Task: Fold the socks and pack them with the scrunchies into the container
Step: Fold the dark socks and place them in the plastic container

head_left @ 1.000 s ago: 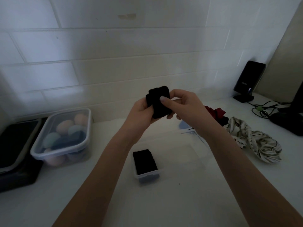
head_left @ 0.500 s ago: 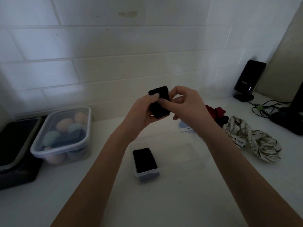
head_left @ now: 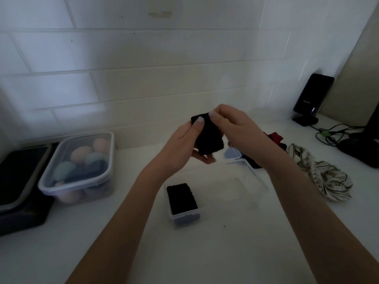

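Note:
Both hands hold a folded black sock (head_left: 209, 138) in the air above the clear container (head_left: 254, 181). My left hand (head_left: 182, 146) grips it from the left with the thumb on its top corner. My right hand (head_left: 238, 130) pinches its top edge from the right. Another folded black sock (head_left: 181, 198) lies in the container's left end. A striped white scrunchie (head_left: 326, 177) lies on the counter to the right. A red scrunchie (head_left: 275, 138) and a dark one (head_left: 255, 162) sit behind my right wrist, partly hidden.
A lidded clear box (head_left: 82, 167) of pastel egg-shaped sponges stands at the left, beside a black tray (head_left: 18, 181). A small black speaker (head_left: 311, 99), cables (head_left: 332, 134) and a dark device base (head_left: 359, 148) occupy the back right. The tiled wall runs close behind.
The sock has turned a little between my hands and dropped slightly. My right fingers have shifted up to its top edge, next to my left thumb.

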Demonstrator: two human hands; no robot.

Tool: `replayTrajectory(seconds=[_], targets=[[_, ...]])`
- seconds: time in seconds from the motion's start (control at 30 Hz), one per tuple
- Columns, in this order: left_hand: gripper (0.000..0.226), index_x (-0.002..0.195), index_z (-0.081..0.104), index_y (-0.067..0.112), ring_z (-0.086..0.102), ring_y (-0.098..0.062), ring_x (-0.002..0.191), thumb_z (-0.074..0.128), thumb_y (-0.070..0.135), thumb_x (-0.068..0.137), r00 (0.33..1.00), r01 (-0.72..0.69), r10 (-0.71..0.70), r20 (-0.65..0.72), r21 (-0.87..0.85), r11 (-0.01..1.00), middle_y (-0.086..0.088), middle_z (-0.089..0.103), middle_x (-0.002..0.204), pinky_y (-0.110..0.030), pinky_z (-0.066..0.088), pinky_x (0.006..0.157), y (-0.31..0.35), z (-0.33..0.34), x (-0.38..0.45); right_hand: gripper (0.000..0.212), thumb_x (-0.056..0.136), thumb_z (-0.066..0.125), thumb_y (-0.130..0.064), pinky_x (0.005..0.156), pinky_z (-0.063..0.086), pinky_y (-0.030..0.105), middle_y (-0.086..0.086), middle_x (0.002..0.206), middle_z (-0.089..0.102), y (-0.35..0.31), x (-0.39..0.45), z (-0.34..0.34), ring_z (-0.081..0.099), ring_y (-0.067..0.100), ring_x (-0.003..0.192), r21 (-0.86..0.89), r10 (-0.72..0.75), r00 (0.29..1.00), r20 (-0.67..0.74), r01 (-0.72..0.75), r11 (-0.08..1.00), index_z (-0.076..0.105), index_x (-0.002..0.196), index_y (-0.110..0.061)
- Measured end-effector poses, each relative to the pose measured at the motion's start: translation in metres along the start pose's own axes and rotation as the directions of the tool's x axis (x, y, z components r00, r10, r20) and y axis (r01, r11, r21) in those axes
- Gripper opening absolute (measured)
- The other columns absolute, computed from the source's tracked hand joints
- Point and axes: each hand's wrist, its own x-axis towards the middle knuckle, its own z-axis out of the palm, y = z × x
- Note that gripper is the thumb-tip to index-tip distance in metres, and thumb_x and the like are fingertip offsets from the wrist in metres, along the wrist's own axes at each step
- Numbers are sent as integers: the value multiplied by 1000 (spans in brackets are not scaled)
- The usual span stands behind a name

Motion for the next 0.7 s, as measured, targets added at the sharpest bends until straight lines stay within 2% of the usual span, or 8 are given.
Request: replayTrajectory(seconds=[0.07, 0.2, 0.27, 0.33, 0.43, 0.57, 0.63, 0.7], targets=[[31, 98, 54, 21, 61, -17, 52, 27, 38, 100, 990, -32, 48, -129, 128, 991, -7, 62, 78, -33, 55, 47, -5, 1, 1, 21, 97, 42, -25, 54, 36, 14, -7, 67, 47, 1, 1, 8, 45, 5, 60, -44, -16, 999, -44, 14, 999, 49, 82, -11], [33, 86, 40, 10, 49, -15, 41, 26, 36, 100, 935, -118, 200, -293, 275, 954, -6, 48, 63, -26, 41, 32, -12, 9, 3, 19, 98, 34, -20, 45, 34, 16, -1, 64, 42, 1, -3, 33, 42, 12, 56, 1, 16, 988, -153, -16, 1000, 41, 85, -8], [30, 79, 36, 16, 43, -7, 40, 26, 34, 101, 904, -144, 280, -324, 386, 911, 1, 45, 57, -26, 39, 35, -12, 12, 2, 26, 99, 33, -26, 45, 43, 29, 4, 64, 47, 0, -7, 44, 51, 20, 57, 80, 51, 974, -221, -34, 996, 41, 87, -4], [31, 71, 31, 24, 43, -4, 43, 26, 31, 101, 882, -145, 337, -328, 493, 858, 5, 41, 54, -19, 35, 43, -11, 13, 0, 33, 100, 31, -33, 45, 48, 37, 6, 64, 50, 0, -8, 51, 56, 22, 57, 88, 53, 963, -264, -31, 996, 43, 86, -5], [34, 68, 29, 26, 43, 0, 47, 27, 24, 101, 868, -161, 363, -339, 499, 852, 7, 38, 55, -14, 35, 46, -10, 15, 0, 33, 100, 31, -32, 48, 45, 31, -4, 59, 45, 2, -8, 55, 47, 5, 49, 60, 28, 945, -327, -9, 998, 38, 71, -19], [35, 67, 32, 24, 41, 1, 49, 28, 21, 102, 859, -176, 358, -366, 447, 877, 7, 39, 59, -13, 34, 50, -11, 16, 3, 35, 100, 34, -27, 58, 46, 33, -6, 60, 43, 6, -5, 55, 44, 8, 54, 99, 26, 941, -338, 8, 995, 34, 65, -28], [34, 68, 34, 23, 41, -1, 51, 28, 21, 102, 865, -169, 345, -364, 436, 884, 6, 40, 61, -15, 35, 50, -12, 14, 4, 34, 100, 35, -27, 47, 41, 25, -6, 60, 43, 6, -4, 50, 44, 6, 50, 84, 13, 956, -292, 12, 996, 36, 67, -27], [33, 69, 36, 23, 43, -8, 55, 29, 24, 101, 888, -147, 305, -343, 419, 896, 4, 42, 63, -26, 39, 52, -12, 7, 5, 27, 99, 38, -29, 34, 36, 19, 0, 62, 47, 5, -3, 40, 48, 7, 42, 118, 29, 988, -153, -11, 993, 43, 75, -18]])
